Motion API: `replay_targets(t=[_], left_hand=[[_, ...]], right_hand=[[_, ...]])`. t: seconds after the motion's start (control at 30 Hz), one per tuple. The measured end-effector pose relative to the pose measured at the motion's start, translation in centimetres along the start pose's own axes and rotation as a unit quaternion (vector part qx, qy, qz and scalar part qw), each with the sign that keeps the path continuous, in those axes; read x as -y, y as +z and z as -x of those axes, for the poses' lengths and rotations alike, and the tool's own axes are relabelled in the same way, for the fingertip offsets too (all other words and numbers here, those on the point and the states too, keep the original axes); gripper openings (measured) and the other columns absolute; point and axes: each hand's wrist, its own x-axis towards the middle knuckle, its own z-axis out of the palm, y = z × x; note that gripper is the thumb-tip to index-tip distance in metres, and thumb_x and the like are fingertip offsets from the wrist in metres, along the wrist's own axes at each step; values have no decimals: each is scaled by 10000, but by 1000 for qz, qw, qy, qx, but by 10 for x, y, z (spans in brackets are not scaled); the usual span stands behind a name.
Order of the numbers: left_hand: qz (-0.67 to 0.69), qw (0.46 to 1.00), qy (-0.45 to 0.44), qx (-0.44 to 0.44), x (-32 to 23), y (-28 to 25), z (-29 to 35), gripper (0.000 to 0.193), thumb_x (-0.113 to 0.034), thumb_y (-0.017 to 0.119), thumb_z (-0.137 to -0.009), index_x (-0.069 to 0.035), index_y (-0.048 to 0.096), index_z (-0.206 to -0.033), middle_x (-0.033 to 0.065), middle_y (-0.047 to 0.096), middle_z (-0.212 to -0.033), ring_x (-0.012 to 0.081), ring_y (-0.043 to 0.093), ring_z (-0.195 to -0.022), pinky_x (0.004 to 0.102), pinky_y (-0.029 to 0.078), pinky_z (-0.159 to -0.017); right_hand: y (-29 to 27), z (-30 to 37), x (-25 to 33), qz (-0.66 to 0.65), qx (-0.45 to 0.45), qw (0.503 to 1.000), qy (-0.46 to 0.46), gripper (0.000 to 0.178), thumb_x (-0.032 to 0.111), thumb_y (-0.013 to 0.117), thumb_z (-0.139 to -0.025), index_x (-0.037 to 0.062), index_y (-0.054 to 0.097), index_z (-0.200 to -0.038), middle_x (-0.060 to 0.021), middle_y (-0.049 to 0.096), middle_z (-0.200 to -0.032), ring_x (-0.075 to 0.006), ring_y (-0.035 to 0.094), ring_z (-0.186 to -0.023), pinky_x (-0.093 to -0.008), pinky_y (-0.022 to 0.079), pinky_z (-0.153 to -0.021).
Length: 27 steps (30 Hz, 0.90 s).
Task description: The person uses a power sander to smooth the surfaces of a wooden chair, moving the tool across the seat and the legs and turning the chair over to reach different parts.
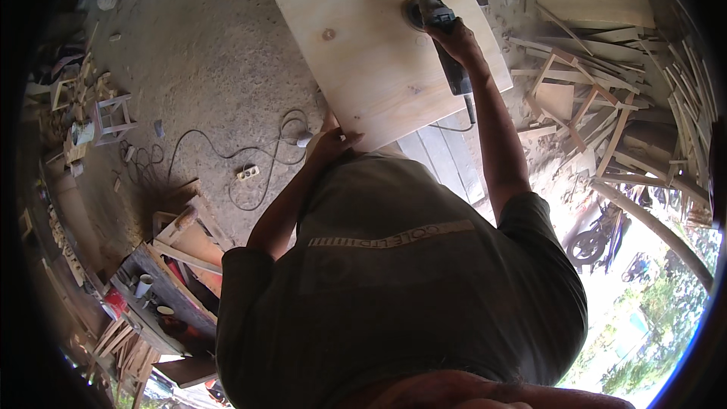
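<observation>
A large pale wooden panel (371,60) with a few knots lies in front of me, tilted in the view. My right hand (460,43) is wrapped round a dark angle grinder (457,77). The grinder's round disc (413,14) rests on or just over the panel's far right part; contact is hard to make out. At the panel's near left corner, my left hand (333,144) grips the edge, thumb on top and its other fingers partly hidden. From the grinder's rear end a cord (471,110) hangs down past the panel's near edge.
Grey boards (443,153) show beneath the panel's near side. A cable (219,145) snakes over the dusty floor to a socket strip (248,173). Wooden frames (579,95) and planks are heaped at right. A cluttered bench (163,288) stands at lower left; a motorbike wheel (587,246) shows outside.
</observation>
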Motion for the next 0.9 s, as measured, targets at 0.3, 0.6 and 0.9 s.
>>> replay_targets(t=[0.3, 0.6, 0.9], left_hand=[[41, 999, -4, 27, -11, -4, 6, 585, -449, 779, -892, 17, 689, -1234, 113, 741, -1089, 181, 697, -969, 305, 528, -879], [1, 1000, 0, 26, -25, -9, 16, 627, -472, 768, -889, 24, 672, -1261, 162, 725, -1133, 221, 711, -979, 318, 538, -889], [-373, 902, 173, -133, -90, -14, 24, 486, -434, 713, -895, 2, 695, -1108, 208, 706, -1034, 374, 686, -946, 465, 540, -849]], right_hand=[[90, 54, 93, 81, 162, 979, -91, 883, 664, 728, -802, -16, 506, -1320, -288, 699, -1127, -421, 677, -1114, -494, 532, -958], [70, 37, 74, 94, 143, 981, -96, 800, 643, 725, -827, 27, 507, -1290, -254, 725, -1072, -436, 698, -1046, -500, 551, -901], [15, -21, 3, -10, -24, 999, 19, 895, 636, 774, -770, -80, 560, -1262, -283, 708, -1123, -391, 706, -1080, -453, 556, -920]])
